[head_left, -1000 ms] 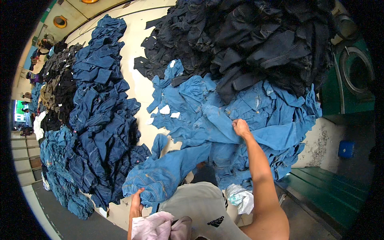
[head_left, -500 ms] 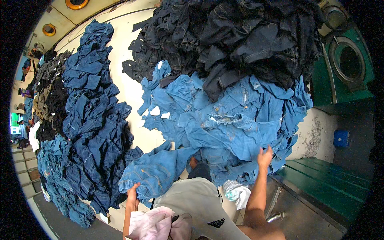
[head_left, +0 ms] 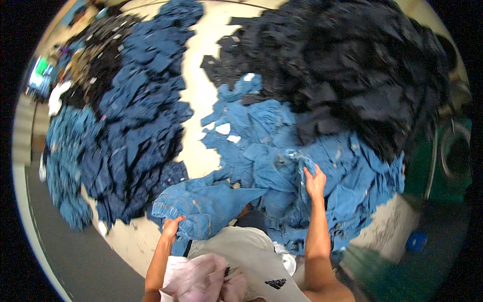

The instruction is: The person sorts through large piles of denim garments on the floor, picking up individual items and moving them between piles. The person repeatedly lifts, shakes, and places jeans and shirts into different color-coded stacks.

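Note:
My left hand (head_left: 173,226) is closed on the gathered elastic waist of light blue jeans (head_left: 204,205), which hang bunched beside my left leg. Out in front, my right hand (head_left: 315,182) pinches the elastic-looking edge of another pair of light blue jeans (head_left: 274,162). That edge stands raised above a pile of light blue denim (head_left: 347,176); blur hides where this pair ends and the pile begins. A crumpled pale pink cloth (head_left: 201,277) lies against my chest near the left arm.
A large heap of black denim (head_left: 352,65) rises behind the light blue pile. Dark blue denim (head_left: 136,151) forms a long heap on the left, with teal-blue garments (head_left: 70,161) beyond it. Pale floor (head_left: 198,100) shows between heaps. Green machinery (head_left: 445,161) stands at right.
My right hand has moved from spread fingers over the pile to pinching and lifting a jeans' edge. My left hand keeps its grip. The view has swung, shifting the heaps rightward.

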`<state>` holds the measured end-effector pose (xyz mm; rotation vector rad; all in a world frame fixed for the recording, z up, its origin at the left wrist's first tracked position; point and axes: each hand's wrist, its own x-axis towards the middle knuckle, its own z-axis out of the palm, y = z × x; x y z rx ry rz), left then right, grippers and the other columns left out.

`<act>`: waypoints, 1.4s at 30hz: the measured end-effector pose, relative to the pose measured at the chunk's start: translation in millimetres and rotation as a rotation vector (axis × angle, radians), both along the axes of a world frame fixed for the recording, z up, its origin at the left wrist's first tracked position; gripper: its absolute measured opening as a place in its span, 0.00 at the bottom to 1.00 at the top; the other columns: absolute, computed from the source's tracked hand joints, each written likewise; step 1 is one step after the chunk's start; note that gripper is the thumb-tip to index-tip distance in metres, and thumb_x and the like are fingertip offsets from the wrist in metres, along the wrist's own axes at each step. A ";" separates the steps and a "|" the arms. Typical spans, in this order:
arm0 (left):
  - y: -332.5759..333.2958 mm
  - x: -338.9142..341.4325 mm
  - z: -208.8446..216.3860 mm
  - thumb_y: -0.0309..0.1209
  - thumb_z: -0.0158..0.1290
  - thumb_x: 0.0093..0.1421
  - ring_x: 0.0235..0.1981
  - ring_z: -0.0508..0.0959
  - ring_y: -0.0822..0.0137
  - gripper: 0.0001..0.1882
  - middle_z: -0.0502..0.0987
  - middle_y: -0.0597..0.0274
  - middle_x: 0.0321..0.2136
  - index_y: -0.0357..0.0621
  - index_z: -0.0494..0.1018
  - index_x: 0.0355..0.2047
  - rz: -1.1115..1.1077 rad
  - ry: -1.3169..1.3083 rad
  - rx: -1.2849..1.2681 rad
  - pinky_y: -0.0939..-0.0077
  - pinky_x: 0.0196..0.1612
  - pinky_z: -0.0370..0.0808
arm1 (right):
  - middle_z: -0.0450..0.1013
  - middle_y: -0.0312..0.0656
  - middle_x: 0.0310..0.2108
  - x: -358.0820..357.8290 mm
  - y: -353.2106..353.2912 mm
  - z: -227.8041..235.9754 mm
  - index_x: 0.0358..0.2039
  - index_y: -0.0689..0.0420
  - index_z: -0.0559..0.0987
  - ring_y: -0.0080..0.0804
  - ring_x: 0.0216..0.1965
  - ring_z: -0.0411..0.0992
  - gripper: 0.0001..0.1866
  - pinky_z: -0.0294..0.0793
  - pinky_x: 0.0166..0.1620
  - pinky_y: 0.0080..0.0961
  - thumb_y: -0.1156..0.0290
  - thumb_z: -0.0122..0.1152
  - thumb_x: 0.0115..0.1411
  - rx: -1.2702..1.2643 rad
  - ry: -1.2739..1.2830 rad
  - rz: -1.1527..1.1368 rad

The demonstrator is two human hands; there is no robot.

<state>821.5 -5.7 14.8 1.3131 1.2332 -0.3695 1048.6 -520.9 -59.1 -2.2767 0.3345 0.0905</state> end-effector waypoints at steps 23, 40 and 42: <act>-68.3 -234.9 19.4 0.40 0.61 0.47 0.22 0.78 0.51 0.20 0.77 0.43 0.21 0.29 0.75 0.22 -0.191 -0.251 0.251 0.57 0.28 0.74 | 0.77 0.42 0.38 -299.4 345.3 124.7 0.45 0.68 0.76 0.29 0.38 0.71 0.15 0.70 0.47 0.27 0.70 0.63 0.62 0.475 0.275 1.014; -44.2 -738.5 -36.4 0.33 0.57 0.57 0.59 0.67 0.45 0.32 0.69 0.40 0.55 0.37 0.62 0.60 0.633 0.594 1.061 0.55 0.61 0.65 | 0.72 0.60 0.52 -594.1 498.2 90.1 0.56 0.60 0.74 0.57 0.55 0.70 0.25 0.69 0.57 0.40 0.62 0.62 0.61 0.443 0.088 1.959; -102.8 -743.3 -103.0 0.36 0.56 0.57 0.55 0.72 0.44 0.29 0.73 0.39 0.51 0.37 0.66 0.57 0.548 0.550 0.779 0.56 0.59 0.68 | 0.74 0.56 0.50 -540.7 449.0 28.4 0.53 0.61 0.76 0.53 0.54 0.71 0.22 0.69 0.57 0.39 0.64 0.61 0.61 0.488 0.159 1.910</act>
